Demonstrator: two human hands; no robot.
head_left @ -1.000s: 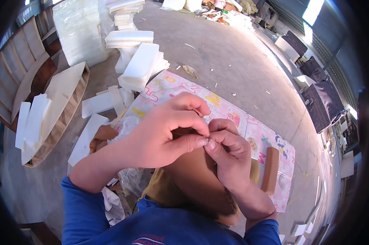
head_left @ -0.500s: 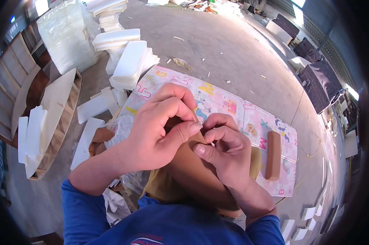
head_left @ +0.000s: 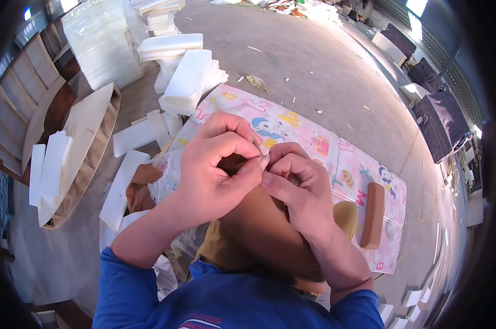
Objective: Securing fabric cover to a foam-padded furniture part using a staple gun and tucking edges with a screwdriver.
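A smooth brown cover, seemingly of leather-like material (head_left: 264,230), lies across my lap with its near part wide and its far end drawn up to my fingers. My left hand (head_left: 217,170) is closed, thumb and forefinger pinching the upper edge of the cover. Close beside it, my right hand (head_left: 302,189) is closed too, its thumb and fingers pinching the same edge. The fingertips of both hands almost meet, and they hide whatever small detail lies between them. To the right, a long brown padded block (head_left: 373,216) rests on a pink printed mat (head_left: 344,131).
White foam blocks (head_left: 186,82) are stacked beyond the mat at left, near a plastic-wrapped white bale (head_left: 102,44). A curved wooden frame (head_left: 83,159) leans at far left. Crumpled brown material (head_left: 142,189) and clear plastic lie by my left arm. Dark upholstered pieces (head_left: 442,120) stand far right.
The view has shifted slightly, so the surroundings sit a little further right. My right hand has come closer to my left fingertips, both still pinching the cover's edge.
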